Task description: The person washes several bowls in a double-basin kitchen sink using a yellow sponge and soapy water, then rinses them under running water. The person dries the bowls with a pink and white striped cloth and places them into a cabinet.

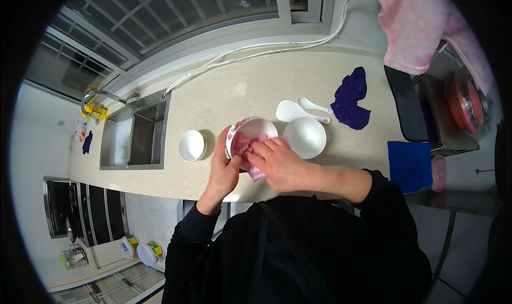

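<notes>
My left hand (225,169) grips the left side of a white bowl with a floral outer pattern (264,126), tilted above the counter. My right hand (276,160) presses a pink and white cloth (257,173) into the bowl; part of the cloth hangs over the near rim. Just right of it a plain white bowl (305,137) stands on the counter. A smaller white bowl (191,145) is to the left of my left hand. Behind the bowls lie a white rice paddle (291,111) and a white soup spoon (309,103).
A purple cloth (352,100) lies crumpled on the stone counter (248,80), right of the spoons. To the left is a steel double sink (149,134) with a curved faucet (102,93). A blue cloth (409,166) and a pink cloth (416,28) hang at the right.
</notes>
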Tool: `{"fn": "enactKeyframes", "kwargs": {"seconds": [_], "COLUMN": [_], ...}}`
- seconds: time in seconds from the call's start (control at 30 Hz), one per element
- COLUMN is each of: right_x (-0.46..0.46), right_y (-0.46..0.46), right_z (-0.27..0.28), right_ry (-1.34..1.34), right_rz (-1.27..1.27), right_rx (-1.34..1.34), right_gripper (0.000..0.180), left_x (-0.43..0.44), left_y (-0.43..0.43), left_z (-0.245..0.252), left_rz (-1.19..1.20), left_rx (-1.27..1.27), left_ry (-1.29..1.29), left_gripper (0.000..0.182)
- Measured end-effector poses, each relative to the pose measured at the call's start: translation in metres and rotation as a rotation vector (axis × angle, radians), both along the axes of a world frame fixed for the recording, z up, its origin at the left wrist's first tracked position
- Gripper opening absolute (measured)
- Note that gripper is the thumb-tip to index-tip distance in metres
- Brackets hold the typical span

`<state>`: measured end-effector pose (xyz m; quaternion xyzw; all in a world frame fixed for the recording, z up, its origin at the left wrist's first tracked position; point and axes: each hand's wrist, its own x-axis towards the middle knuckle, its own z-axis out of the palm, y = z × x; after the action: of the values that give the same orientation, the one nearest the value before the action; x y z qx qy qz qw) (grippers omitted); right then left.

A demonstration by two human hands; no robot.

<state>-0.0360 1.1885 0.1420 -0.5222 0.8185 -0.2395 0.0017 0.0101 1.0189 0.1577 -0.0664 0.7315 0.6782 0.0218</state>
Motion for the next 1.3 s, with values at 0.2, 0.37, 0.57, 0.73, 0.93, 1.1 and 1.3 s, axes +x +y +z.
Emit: {"fn": "enactKeyframes", "kwargs": {"seconds": [0.2,0.37,0.57,0.73,0.93,1.1,1.3], "right_x": [-0.019,0.0,-0.003,-0.016,-0.008,0.001,-0.01], "right_y": [0.0,-0.003,-0.007,0.009,0.027,-0.001,-0.009], "right_z": [-0.015,0.006,-0.005,0.012,0.013,0.024,0.012], "right_ry": [-1.307,-1.053,-0.58,-1.406,-0.991,0.05,-1.074], "right_rz": [-0.194,-0.195,0.069,0.195,0.061,0.015,-0.042], "right_rx": [-0.62,-0.658,-0.419,-0.211,-0.937,-0.845,-1.269], "right_gripper": [0.044,0.052,0.046,0.03,0.034,0.044,0.036], "left_x": [0.002,0.001,0.0,-0.004,-0.011,0.001,0.004], "left_y": [0.008,0.014,0.011,-0.005,-0.03,0.004,0.004], "left_z": [-0.02,-0.014,-0.006,-0.01,-0.006,-0.002,-0.008], "left_rz": [-0.008,0.064,0.07,-0.087,0.175,0.107,-0.072], "left_rx": [-0.155,-0.148,-0.262,-0.586,0.479,0.665,0.374], "left_ry": [0.118,0.15,0.177,0.309,-0.251,-0.359,-0.31], "left_gripper": [0.043,0.048,0.044,0.043,0.049,0.044,0.049]}}
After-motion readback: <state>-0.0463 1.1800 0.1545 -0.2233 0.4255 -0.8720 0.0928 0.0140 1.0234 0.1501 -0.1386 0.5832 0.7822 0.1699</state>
